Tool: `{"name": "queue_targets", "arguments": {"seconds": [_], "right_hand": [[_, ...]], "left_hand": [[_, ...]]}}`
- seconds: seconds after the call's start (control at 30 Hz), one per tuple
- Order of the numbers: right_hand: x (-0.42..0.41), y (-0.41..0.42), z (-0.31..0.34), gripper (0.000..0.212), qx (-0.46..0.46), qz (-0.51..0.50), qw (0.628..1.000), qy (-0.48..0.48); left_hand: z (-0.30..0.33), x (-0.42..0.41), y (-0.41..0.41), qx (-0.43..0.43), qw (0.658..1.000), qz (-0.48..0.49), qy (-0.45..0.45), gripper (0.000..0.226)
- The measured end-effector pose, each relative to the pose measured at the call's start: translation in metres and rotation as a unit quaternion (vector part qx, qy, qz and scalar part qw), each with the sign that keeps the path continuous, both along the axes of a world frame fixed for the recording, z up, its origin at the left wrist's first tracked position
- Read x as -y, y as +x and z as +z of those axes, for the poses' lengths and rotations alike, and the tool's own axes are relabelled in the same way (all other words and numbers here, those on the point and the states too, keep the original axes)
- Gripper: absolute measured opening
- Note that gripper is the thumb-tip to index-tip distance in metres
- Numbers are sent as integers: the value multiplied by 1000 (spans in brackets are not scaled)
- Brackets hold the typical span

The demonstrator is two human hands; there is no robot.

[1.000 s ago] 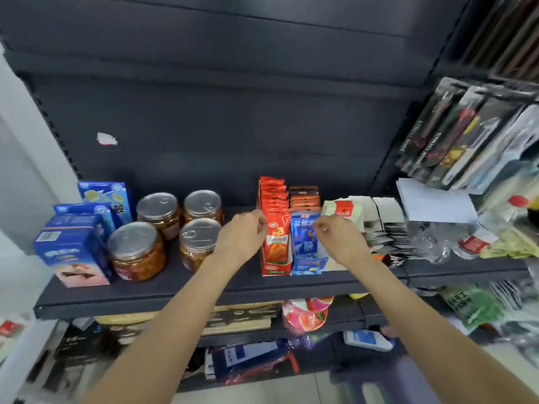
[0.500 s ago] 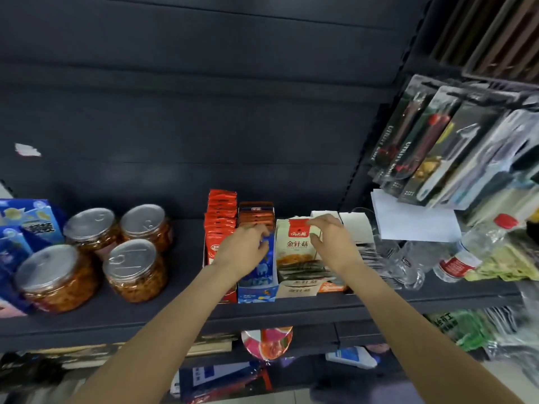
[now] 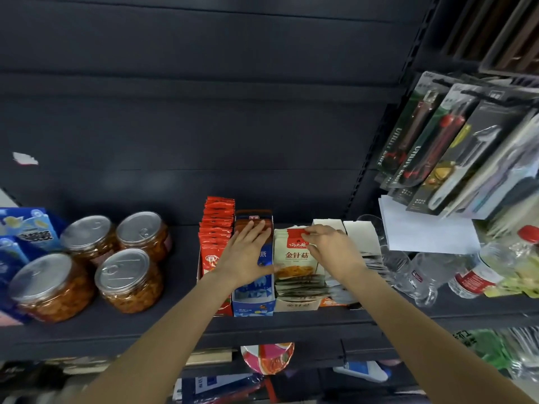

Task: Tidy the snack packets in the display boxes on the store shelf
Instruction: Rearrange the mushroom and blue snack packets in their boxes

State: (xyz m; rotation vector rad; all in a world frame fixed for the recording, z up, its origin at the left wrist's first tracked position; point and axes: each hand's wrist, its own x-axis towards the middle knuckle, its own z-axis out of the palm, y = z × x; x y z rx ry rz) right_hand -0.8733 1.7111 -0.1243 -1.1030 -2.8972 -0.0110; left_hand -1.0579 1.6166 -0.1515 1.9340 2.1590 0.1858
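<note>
Dark grey metal store shelf (image 3: 291, 323) with a dark back panel, seen from above at a forward-down angle. Landmark: the blue cardboard display box (image 3: 253, 298), at the shelf's front edge near the middle.

Left hand (image 3: 248, 256) lies flat over the blue box, fingers straight and spread, palm down, fingertips on the brown snack packets (image 3: 253, 218) standing at the box's rear; nothing gripped. Right hand (image 3: 332, 247) is just right of the blue box, thumb and fingers pinching the red top edge of the front beige mushroom snack packet (image 3: 296, 258). That packet stands upright, leaning a little back, label facing the camera, long axis vertical, in the beige cardboard display box (image 3: 294, 305) touching the blue box's right side. More packets of the same kind stand behind it in a front-to-back row; flat dark packets lie in front of it.

Left of the blue box, touching it, a row of red foil snack packets (image 3: 217, 225) stands upright, running front to back. Farther left, four clear jars with silver pull-tab lids (image 3: 122, 279) and blue cartons (image 3: 27, 228). Right of the beige box, white open box flaps (image 3: 360, 231), clear plastic water bottles (image 3: 420, 275), a white paper sheet (image 3: 423, 228). Above right, hanging carded utility knives (image 3: 414, 141).
</note>
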Motion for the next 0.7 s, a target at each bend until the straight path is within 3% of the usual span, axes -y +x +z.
{"name": "queue_targets", "arguments": {"seconds": [0.13,0.33,0.47,0.6,0.7], "right_hand": [[-4,10,-3,42,29,51,997,46],[-15,23,-15,54,3,94,994,56],[-14,27,-9,25,-75,113,991,-11],[-15,24,-3,11,-135,77,987,-45],[-15,23,8,6,-199,55,975,-85]], "left_hand": [[-7,0,11,-8,1000,26,-4,89],[-2,-3,25,-16,998,66,-18,85],[-1,-4,31,-1,996,88,-14,81],[-1,-6,35,29,993,115,-5,70],[0,-5,37,79,986,132,61,55]]}}
